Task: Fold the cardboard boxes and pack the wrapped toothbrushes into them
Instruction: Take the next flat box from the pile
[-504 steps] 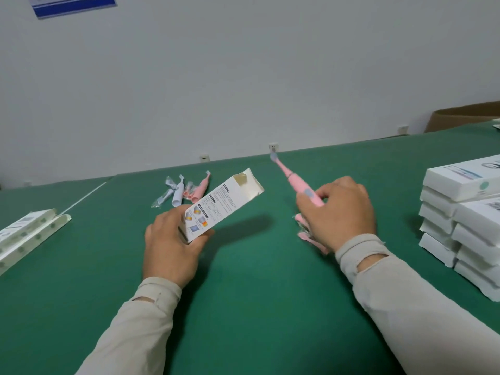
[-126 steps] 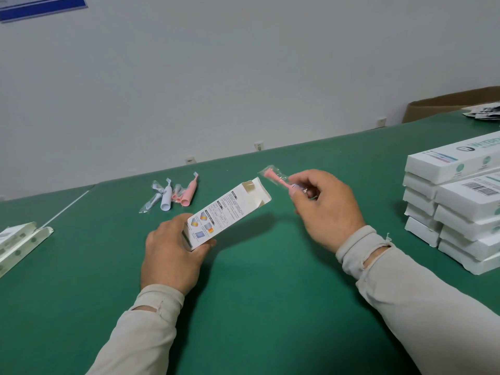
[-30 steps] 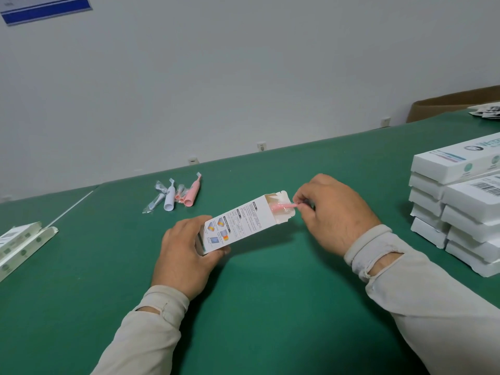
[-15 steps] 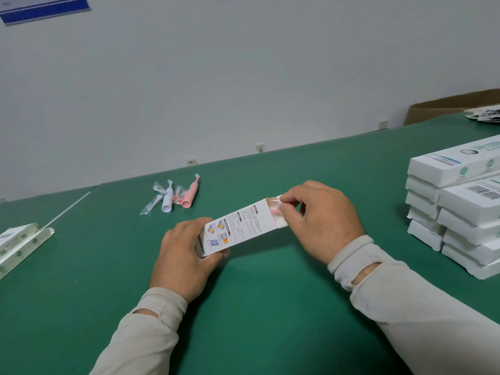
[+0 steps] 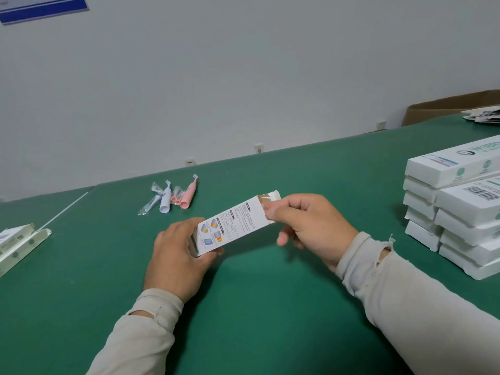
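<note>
Gone inside now — the pink brush head has slipped out of sight into the box [image 5: 234,222], held tilted above the bench [image 5: 270,307]. Left hand [image 5: 176,255] has fingers clamped round its lower end; right hand [image 5: 311,226] pinches the open top by the flap. Spare brushes [image 5: 176,196] lie beyond — packed boxes [image 5: 460,212] stacked right.

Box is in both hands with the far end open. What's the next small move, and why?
Probably tuck the end flap shut. The left hand grips the near end of the white printed cardboard box, while the right hand pinches its far end, where the small white flap stands up and the opening shows. No toothbrush sticks out, so closing seems next.
</note>
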